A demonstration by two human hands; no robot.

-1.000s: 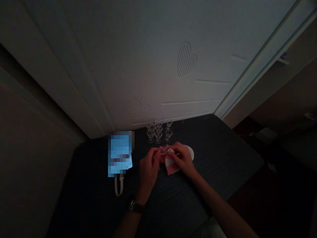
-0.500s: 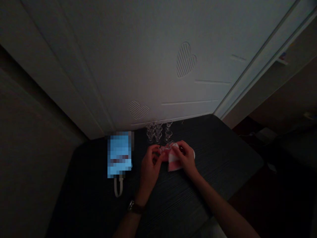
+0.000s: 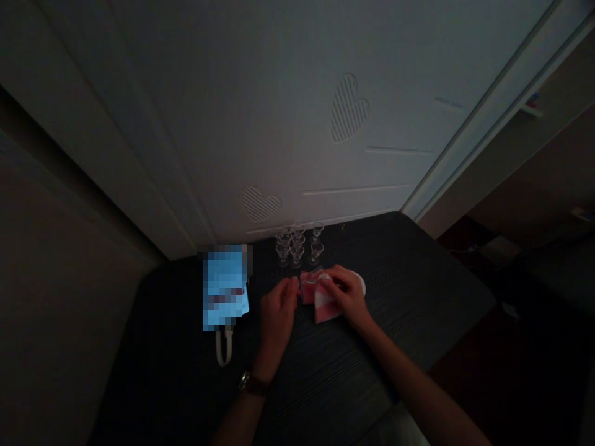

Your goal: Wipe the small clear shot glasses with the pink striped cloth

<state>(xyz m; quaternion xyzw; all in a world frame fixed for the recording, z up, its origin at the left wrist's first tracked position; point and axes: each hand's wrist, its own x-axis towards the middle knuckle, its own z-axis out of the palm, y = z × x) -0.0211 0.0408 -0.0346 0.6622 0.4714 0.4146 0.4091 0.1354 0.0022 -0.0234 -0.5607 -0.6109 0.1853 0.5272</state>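
Observation:
Over the dark table, my right hand (image 3: 348, 298) is closed on a pink-and-white cloth (image 3: 326, 308), its fingers pressing the fabric around a small clear glass (image 3: 310, 279). The glass lies sideways and is partly covered by the cloth. On its left side, my left hand (image 3: 279, 313) has its fingertips pinched together at the end of the glass; dimness and blur hide the exact contact. Just beyond both hands stand several small stemmed glasses (image 3: 317, 249), upright in a close group. A round white object (image 3: 359, 284) shows partly behind my right hand.
A lit, blurred-out screen (image 3: 224, 282) stands on the left of the table, with a pale looped handle or cable (image 3: 224, 348) below it. The dark table (image 3: 418, 285) meets a white panel (image 3: 288, 124) with heart reliefs at the back. Light is dim.
My left hand has shifted slightly left, and its fingers have drawn closer together at the glass's end. My right hand keeps the cloth in nearly the same place.

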